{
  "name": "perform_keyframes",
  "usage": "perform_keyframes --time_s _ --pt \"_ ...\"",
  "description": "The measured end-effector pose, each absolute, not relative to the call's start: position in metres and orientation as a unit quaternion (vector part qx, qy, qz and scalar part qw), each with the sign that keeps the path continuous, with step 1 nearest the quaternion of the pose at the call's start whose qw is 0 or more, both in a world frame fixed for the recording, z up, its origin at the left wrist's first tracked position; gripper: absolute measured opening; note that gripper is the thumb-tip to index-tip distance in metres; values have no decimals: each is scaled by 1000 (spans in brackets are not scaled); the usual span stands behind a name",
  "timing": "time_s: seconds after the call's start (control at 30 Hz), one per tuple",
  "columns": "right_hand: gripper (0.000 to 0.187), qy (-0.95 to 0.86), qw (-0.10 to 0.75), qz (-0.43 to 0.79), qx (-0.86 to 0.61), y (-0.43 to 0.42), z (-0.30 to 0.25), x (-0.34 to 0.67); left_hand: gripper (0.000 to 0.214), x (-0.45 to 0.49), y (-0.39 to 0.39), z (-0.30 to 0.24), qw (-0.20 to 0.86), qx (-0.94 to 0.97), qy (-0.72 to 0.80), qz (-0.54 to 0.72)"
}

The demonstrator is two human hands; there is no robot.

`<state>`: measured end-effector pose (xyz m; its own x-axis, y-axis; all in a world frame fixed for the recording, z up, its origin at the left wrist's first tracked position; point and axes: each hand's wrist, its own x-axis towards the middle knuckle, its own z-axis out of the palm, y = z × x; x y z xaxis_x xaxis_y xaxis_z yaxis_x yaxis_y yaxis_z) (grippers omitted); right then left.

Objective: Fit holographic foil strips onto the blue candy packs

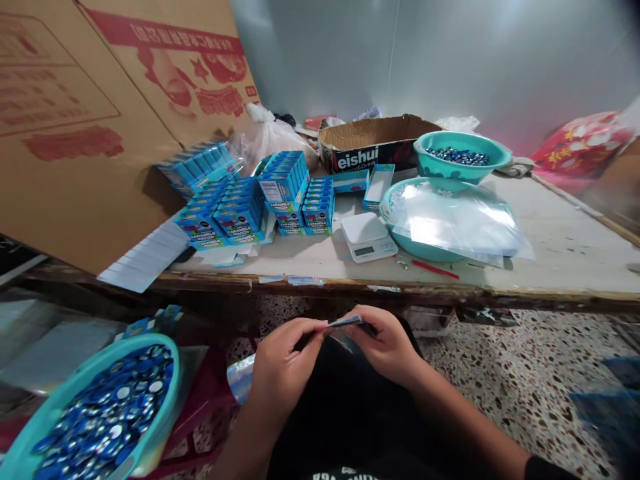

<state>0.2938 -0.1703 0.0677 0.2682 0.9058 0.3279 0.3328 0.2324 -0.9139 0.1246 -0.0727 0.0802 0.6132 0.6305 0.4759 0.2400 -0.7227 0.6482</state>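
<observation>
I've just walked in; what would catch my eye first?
Probably the bright blue boxes stacked on the table, beside a big printed carton at left. At lower left, a turquoise basin holds shiny blue pieces. Low centre, the left hand and right hand hold a thin shiny item.

Widest free room I see: bare stretch of table (575,233), right of frame. Narrower strip mid-frame, before blue boxes (317,207), left of digital scale (370,238). Two teal bowls (445,171) block upper right, plastic sheets (450,220) spread over lower one. Large carton (50,147) walls off upper left. Table edge (340,289) bars way ahead of left hand (287,357) and right hand (383,340). Filled basin (176,377) takes up lower left.
</observation>
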Motion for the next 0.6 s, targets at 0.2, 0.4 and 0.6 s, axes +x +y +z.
perform_keyframes --time_s 0.2,0.4,0.6 --pt "17 -507 593 295 -552 -173 69 286 26 125 -78 60 105 853 165 484" --pt "21 -455 596 318 -581 -181 65 284 31 125 -78 60 63 864 106 488" --pt "26 -450 602 310 -583 -184 59 280 24 126 -82 66 50 861 142 485"
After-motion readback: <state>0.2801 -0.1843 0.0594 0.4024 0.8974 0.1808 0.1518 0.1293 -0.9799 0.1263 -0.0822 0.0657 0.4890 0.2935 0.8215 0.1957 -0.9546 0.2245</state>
